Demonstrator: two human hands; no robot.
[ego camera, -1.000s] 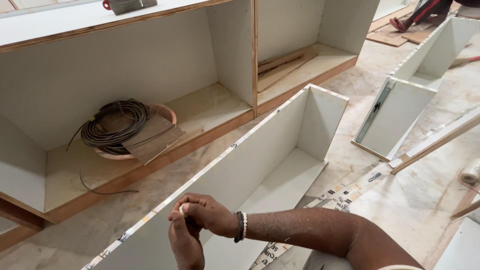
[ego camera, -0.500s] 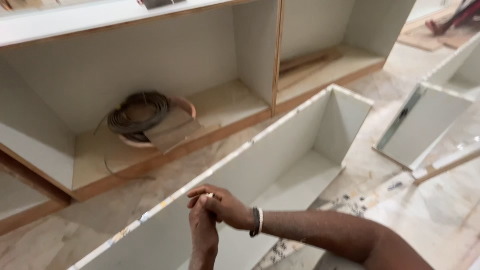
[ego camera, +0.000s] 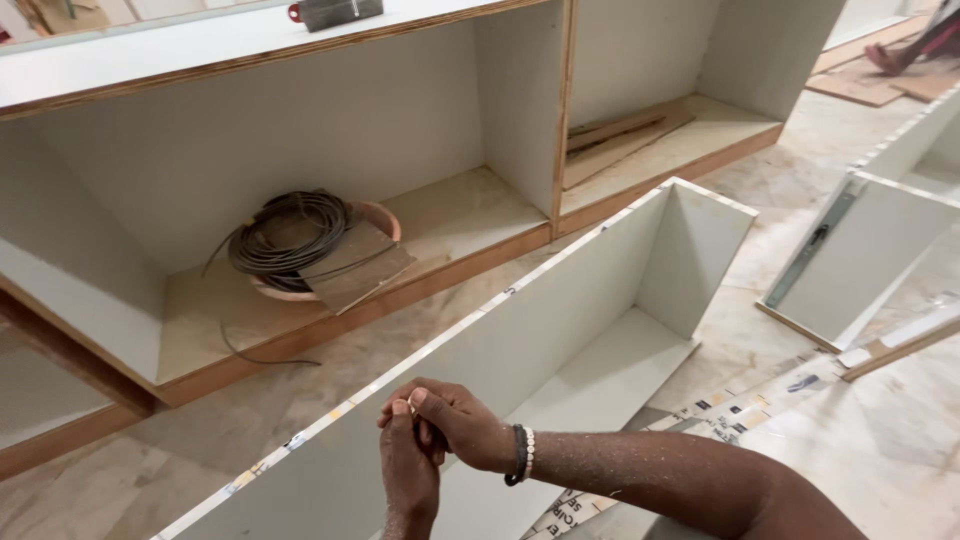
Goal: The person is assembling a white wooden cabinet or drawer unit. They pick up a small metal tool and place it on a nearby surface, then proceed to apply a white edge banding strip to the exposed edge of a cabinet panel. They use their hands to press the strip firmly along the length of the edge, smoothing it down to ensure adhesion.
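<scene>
Two hands meet just above the top edge of a white open box panel (ego camera: 560,330), which lies on the marble floor (ego camera: 130,460). The right hand (ego camera: 462,420), with a beaded bracelet (ego camera: 522,455) at the wrist, curls over the left hand (ego camera: 408,465), and their fingertips (ego camera: 410,400) press together as if pinching something very small. Whatever sits between them is too tiny to make out, so I cannot tell whether anything is actually held. The hands hover close to the panel's taped edge, apparently so that fine work can be done right at that rim.

Behind, a long cabinet (ego camera: 300,60) stands open toward the camera, and a coil of dark wire (ego camera: 285,235) rests in a shallow bowl on its lower shelf, with a flat board (ego camera: 355,265) leaning on it. Loose wooden strips (ego camera: 620,135) lie in the next compartment. Another white drawer box (ego camera: 860,250) rests further right on the floor. The left forearm is cut off at the bottom edge.
</scene>
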